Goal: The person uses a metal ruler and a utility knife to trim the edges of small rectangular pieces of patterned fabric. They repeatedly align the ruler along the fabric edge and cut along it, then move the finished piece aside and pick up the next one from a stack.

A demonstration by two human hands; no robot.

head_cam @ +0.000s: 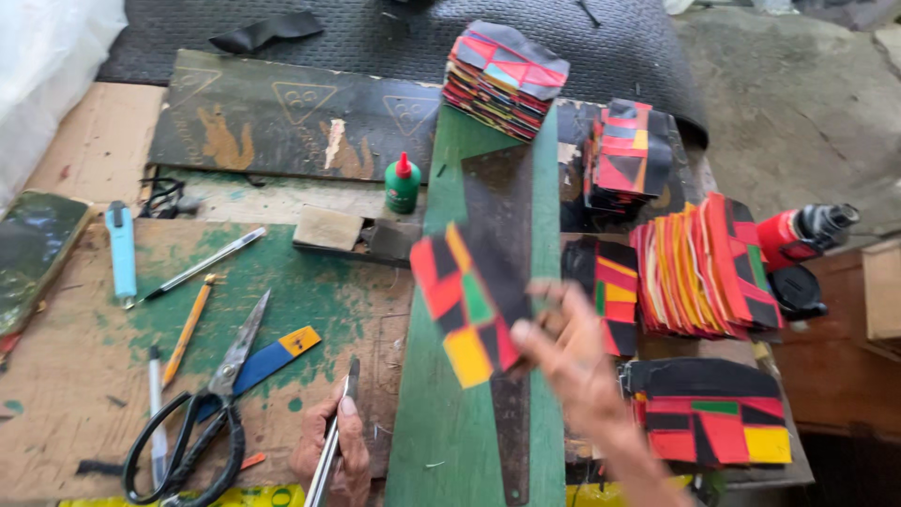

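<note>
Right hand grip pinches multicoloured patchwork piece by lower right edge; piece up-left of grip, long axis diagonal over green board. Left hand grip closed on thin metal blade, nearer worktop.

Left hand low at the bottom edge, knuckles up, fingers curled shut round a thin metal blade, thumbnail showing on top. Right hand raised further forward, blurred, forearm running down to the lower right, fingers bent and pinching the edge of a patchwork piece. Hands well apart, not touching.
</note>
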